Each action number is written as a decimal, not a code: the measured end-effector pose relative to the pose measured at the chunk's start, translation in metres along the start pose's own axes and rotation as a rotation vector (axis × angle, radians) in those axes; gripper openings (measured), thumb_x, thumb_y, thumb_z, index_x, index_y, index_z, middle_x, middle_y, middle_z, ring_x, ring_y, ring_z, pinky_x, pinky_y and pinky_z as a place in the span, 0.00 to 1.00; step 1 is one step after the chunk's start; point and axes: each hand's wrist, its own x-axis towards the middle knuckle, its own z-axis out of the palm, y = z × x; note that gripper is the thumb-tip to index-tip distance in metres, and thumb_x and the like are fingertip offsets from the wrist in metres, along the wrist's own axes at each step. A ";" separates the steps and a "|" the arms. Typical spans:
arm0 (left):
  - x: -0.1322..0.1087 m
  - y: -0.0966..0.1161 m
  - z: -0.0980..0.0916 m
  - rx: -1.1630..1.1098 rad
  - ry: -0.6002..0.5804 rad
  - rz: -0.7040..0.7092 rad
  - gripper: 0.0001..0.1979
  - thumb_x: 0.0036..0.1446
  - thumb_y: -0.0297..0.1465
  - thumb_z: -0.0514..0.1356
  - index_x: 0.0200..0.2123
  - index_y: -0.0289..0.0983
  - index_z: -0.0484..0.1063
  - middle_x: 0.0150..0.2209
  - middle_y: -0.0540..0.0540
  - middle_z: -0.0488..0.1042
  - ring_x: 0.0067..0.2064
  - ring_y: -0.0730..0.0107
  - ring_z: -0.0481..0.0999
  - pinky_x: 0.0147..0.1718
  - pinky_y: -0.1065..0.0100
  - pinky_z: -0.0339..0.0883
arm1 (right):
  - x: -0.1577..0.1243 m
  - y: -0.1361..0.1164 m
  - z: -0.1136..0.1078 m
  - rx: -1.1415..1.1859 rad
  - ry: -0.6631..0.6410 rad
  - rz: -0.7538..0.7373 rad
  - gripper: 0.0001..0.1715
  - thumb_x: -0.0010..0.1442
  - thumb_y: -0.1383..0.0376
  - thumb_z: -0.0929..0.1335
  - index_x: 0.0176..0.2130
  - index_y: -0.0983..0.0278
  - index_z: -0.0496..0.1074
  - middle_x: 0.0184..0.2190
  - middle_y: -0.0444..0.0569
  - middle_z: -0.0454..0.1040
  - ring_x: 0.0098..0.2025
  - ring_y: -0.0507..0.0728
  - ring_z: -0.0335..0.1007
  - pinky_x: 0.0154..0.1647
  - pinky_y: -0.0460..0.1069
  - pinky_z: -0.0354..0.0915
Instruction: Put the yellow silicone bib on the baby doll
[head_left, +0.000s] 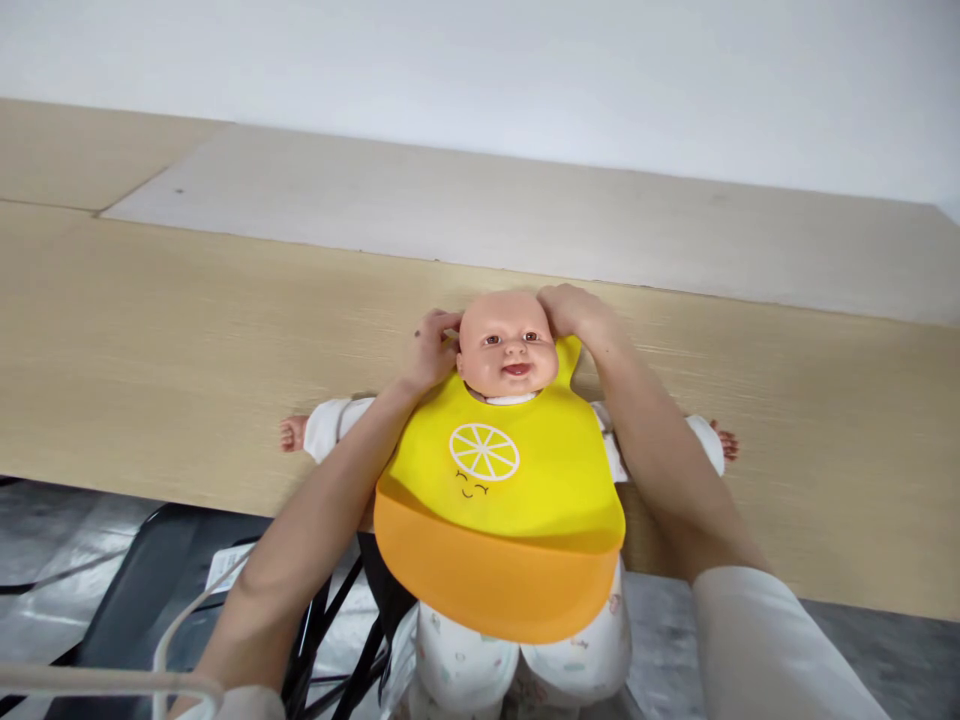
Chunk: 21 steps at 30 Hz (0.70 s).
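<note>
A baby doll [511, 345] lies face up on the table, arms spread, with its legs hanging past the near edge. It wears a yellow silicone bib [555, 470] printed with a white citrus slice and having an orange catch pocket [499, 570]. Beside the doll's head, my left hand [433, 350] is curled around the bib's neck strap, its fingertips partly behind the head. On the other side, my right hand [574, 308] is closed at the strap's upper end, fingers reaching behind the head. The strap ends themselves are hidden there.
The light wooden table [187, 330] runs across the view, with a pale panel [450, 205] along its back by a white wall [525, 80]. Below the near edge stands a black folding chair [161, 590]. A white cable [169, 640] crosses the lower left.
</note>
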 end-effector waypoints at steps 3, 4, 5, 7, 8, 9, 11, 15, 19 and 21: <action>0.001 0.002 -0.003 -0.044 0.025 -0.107 0.15 0.47 0.22 0.56 0.37 0.35 0.79 0.40 0.41 0.80 0.42 0.61 0.77 0.39 0.66 0.71 | -0.006 0.000 -0.011 -0.041 -0.031 -0.009 0.19 0.59 0.73 0.66 0.47 0.72 0.80 0.49 0.64 0.79 0.48 0.65 0.78 0.43 0.48 0.69; 0.001 0.004 -0.005 -0.060 0.037 -0.135 0.16 0.47 0.22 0.56 0.38 0.35 0.80 0.41 0.41 0.80 0.41 0.62 0.77 0.39 0.66 0.71 | -0.009 0.000 -0.015 -0.050 -0.030 -0.006 0.19 0.61 0.72 0.65 0.48 0.72 0.80 0.49 0.65 0.79 0.49 0.65 0.78 0.43 0.49 0.69; 0.001 0.005 -0.008 -0.072 0.051 -0.154 0.17 0.48 0.22 0.56 0.39 0.35 0.80 0.42 0.42 0.80 0.40 0.64 0.77 0.39 0.67 0.72 | -0.014 0.001 -0.020 -0.053 -0.021 0.001 0.20 0.62 0.72 0.64 0.49 0.73 0.80 0.48 0.65 0.79 0.49 0.65 0.78 0.44 0.49 0.69; 0.000 0.010 -0.015 -0.079 0.092 -0.168 0.16 0.48 0.22 0.57 0.39 0.36 0.81 0.41 0.43 0.81 0.37 0.66 0.77 0.37 0.68 0.72 | -0.024 0.002 -0.030 -0.035 0.028 0.017 0.20 0.64 0.71 0.63 0.50 0.74 0.78 0.48 0.65 0.79 0.50 0.66 0.77 0.46 0.51 0.69; -0.002 0.012 -0.019 -0.076 0.123 -0.170 0.15 0.49 0.23 0.57 0.38 0.37 0.81 0.41 0.43 0.81 0.36 0.67 0.77 0.36 0.68 0.72 | -0.030 0.003 -0.034 -0.014 0.068 0.025 0.20 0.65 0.70 0.63 0.50 0.74 0.78 0.49 0.65 0.78 0.50 0.66 0.77 0.48 0.52 0.69; -0.003 0.015 -0.024 -0.076 0.161 -0.167 0.14 0.49 0.23 0.58 0.38 0.37 0.81 0.41 0.43 0.81 0.35 0.68 0.76 0.35 0.69 0.71 | -0.036 0.004 -0.038 0.014 0.119 0.031 0.19 0.66 0.69 0.63 0.50 0.74 0.78 0.49 0.64 0.78 0.51 0.66 0.76 0.49 0.53 0.69; -0.009 0.022 -0.035 -0.094 0.244 -0.138 0.12 0.51 0.24 0.60 0.37 0.38 0.81 0.41 0.44 0.81 0.32 0.71 0.75 0.32 0.70 0.70 | -0.049 0.004 -0.045 0.082 0.239 0.017 0.18 0.68 0.64 0.64 0.49 0.73 0.77 0.49 0.62 0.78 0.50 0.64 0.75 0.50 0.53 0.68; -0.024 0.047 -0.055 -0.218 0.339 0.021 0.09 0.55 0.29 0.66 0.40 0.40 0.82 0.43 0.45 0.80 0.29 0.75 0.74 0.28 0.72 0.67 | -0.080 -0.007 -0.060 0.236 0.413 -0.176 0.18 0.66 0.58 0.69 0.46 0.72 0.77 0.43 0.54 0.77 0.43 0.56 0.71 0.46 0.49 0.65; -0.041 0.095 -0.066 -0.297 0.392 0.337 0.10 0.57 0.30 0.70 0.43 0.45 0.82 0.44 0.48 0.79 0.36 0.72 0.77 0.32 0.69 0.70 | -0.104 -0.035 -0.062 0.396 0.316 -0.441 0.15 0.62 0.59 0.74 0.41 0.69 0.76 0.37 0.45 0.76 0.37 0.50 0.66 0.41 0.45 0.61; -0.048 0.123 -0.069 -0.279 0.404 0.463 0.11 0.59 0.28 0.69 0.44 0.47 0.82 0.43 0.48 0.79 0.43 0.67 0.78 0.37 0.65 0.73 | -0.109 -0.051 -0.056 0.503 0.235 -0.530 0.12 0.60 0.60 0.74 0.38 0.67 0.76 0.35 0.43 0.76 0.38 0.49 0.67 0.41 0.44 0.63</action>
